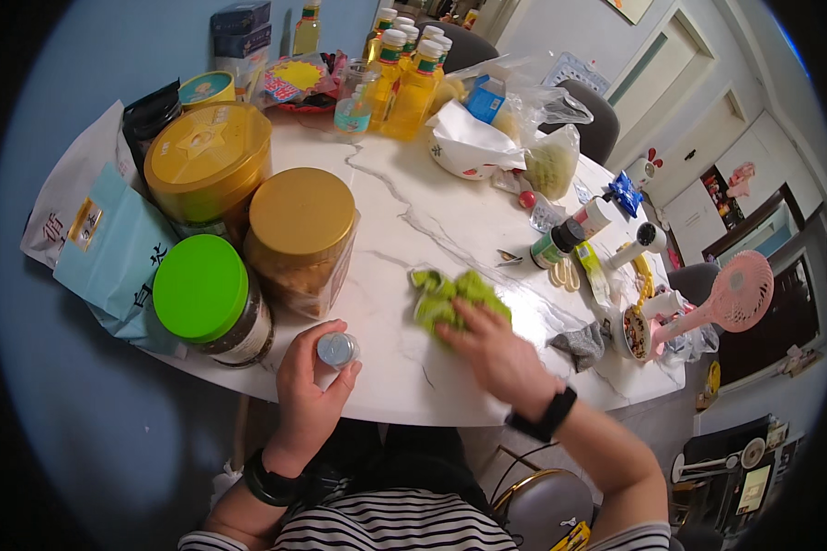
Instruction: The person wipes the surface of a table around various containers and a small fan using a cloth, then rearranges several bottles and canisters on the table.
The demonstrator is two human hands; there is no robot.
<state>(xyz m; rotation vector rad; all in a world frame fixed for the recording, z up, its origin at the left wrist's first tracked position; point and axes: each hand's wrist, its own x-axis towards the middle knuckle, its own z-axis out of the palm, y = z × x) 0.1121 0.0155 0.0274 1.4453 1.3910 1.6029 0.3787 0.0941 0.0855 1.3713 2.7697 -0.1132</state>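
Observation:
My left hand [311,386] is curled around a small bottle with a silvery grey cap [338,349], at the table's front edge. Flat on top of a bunched lime-green cloth [431,303] lies my right hand [482,344], its outline blurred. Both rest on the white marble-patterned table [386,241]. Just beyond the small bottle stand a clear jar with a gold lid [303,210] and a dark-filled jar with a bright green lid [200,289].
A larger gold-lidded tub [207,151] and a light blue bag [114,255] crowd the left side. Several bottles of yellow liquid [413,86] stand at the back beside a white bowl [462,155]. To the right are a black-capped bottle [555,244], a grey cloth [582,344] and a pink handheld fan [737,289].

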